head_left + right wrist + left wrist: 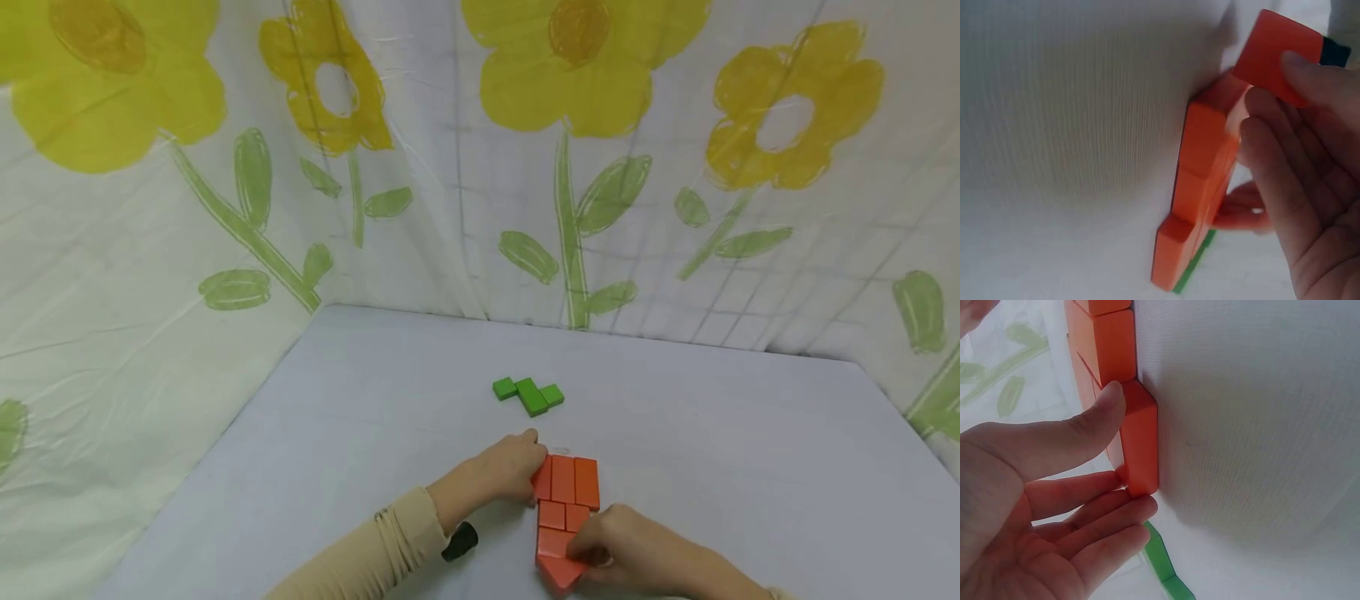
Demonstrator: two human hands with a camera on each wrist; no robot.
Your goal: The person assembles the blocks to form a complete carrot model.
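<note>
Item 1, nearest the camera: black object [460, 542], small, lying on the surface [300, 467] by the beige sleeve [375, 550]; its kind cannot be told.
Item 2: left hand [506, 471], fingers straight, grip spread, thumb and fingertips pressing the left edge of the far row.
Item 3: orange blocks [566, 508], near centre, packed into a carrot-like shape: wide far row, narrower middle, pointed near tip. Body judged nearly complete, hands apparently squaring it up.
Item 4: green blocks [528, 395], small cluster farther back, apart from the orange; joining judged outstanding.
Item 5: right hand [626, 554], grip pinching the pointed tip block.
</note>
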